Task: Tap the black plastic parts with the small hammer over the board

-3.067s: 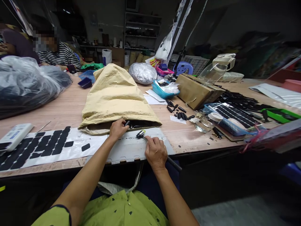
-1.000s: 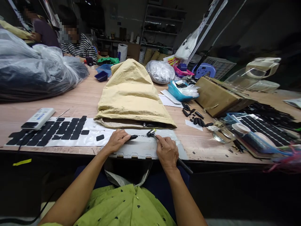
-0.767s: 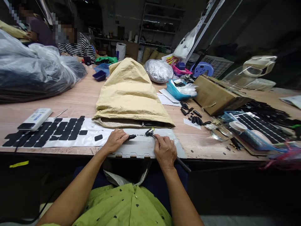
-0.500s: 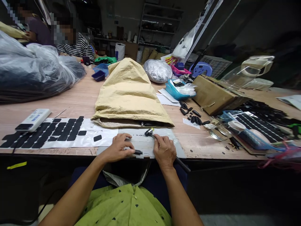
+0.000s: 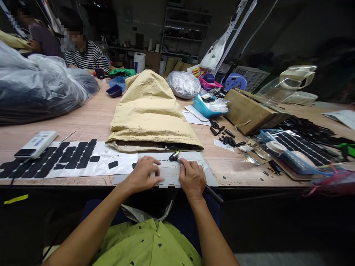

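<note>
Left hand (image 5: 143, 174): bare, fingers (image 5: 154, 161) loosely curved, thumb (image 5: 158, 180) held apart from them. Left forearm (image 5: 93, 223): bare, slanting inward from lower left. Right hand (image 5: 193, 179): bare, fingers curled in a closed grip, back uppermost. Right forearm (image 5: 213, 231): bare, slanting inward from lower right. Hands: near, not touching.

Between the left hand (image 5: 144, 173) and the right hand (image 5: 193, 179), a gap is lying over the grey board (image 5: 169, 173), with the hammer (image 5: 174, 156) narrowing its far end. The yellow sack (image 5: 152, 111) is blocking the way straight ahead. Bare tabletop (image 5: 83, 120) is running along its left side, between it and the bulging plastic bag (image 5: 41, 88); on the right, small black pieces (image 5: 230, 141) are crowding the path.
</note>
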A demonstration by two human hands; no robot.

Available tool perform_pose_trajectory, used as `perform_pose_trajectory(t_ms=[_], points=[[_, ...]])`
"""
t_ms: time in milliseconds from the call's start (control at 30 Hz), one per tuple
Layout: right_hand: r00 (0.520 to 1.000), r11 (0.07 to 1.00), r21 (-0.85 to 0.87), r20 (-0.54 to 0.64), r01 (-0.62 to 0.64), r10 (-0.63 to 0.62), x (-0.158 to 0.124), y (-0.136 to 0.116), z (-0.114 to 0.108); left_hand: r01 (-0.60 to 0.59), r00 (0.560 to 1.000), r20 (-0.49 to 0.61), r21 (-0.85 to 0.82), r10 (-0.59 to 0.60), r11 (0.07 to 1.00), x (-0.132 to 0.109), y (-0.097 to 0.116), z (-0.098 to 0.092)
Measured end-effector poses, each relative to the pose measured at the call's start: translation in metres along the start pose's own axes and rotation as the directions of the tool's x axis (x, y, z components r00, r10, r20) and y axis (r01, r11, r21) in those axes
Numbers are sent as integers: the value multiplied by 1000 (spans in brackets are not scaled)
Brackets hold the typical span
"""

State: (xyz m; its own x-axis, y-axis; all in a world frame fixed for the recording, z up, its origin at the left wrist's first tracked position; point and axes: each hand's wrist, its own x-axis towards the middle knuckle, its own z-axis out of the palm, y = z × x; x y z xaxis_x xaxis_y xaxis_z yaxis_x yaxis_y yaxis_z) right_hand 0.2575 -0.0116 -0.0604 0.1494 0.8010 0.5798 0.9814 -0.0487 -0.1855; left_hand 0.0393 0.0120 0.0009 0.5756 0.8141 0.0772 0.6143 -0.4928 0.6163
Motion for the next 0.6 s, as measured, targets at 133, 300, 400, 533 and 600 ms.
perform_pose_trajectory(t_ms=[133, 300, 400, 533, 600], points=[[1000, 1000, 6, -21, 6, -6, 0, 0, 1, 199, 973, -149, 153, -176, 968, 55, -16, -15], [1000, 1000, 10, -17, 5, -4, -1, 0, 1, 330, 929, -269, 282, -256, 901, 107, -35, -27], [1000, 1000, 12, -8, -2, 2, 0, 0, 1, 406, 874, -380, 232, -302, 884, 124, -38, -30], [1000, 1000, 18, -1, -7, 7, 0, 0, 0, 528, 819, -356, 158, -450, 835, 137, -34, -22], [1000, 1000, 21, 3, -11, 11, 0, 0, 0, 578, 791, -332, 129, -514, 806, 141, -32, -15]])
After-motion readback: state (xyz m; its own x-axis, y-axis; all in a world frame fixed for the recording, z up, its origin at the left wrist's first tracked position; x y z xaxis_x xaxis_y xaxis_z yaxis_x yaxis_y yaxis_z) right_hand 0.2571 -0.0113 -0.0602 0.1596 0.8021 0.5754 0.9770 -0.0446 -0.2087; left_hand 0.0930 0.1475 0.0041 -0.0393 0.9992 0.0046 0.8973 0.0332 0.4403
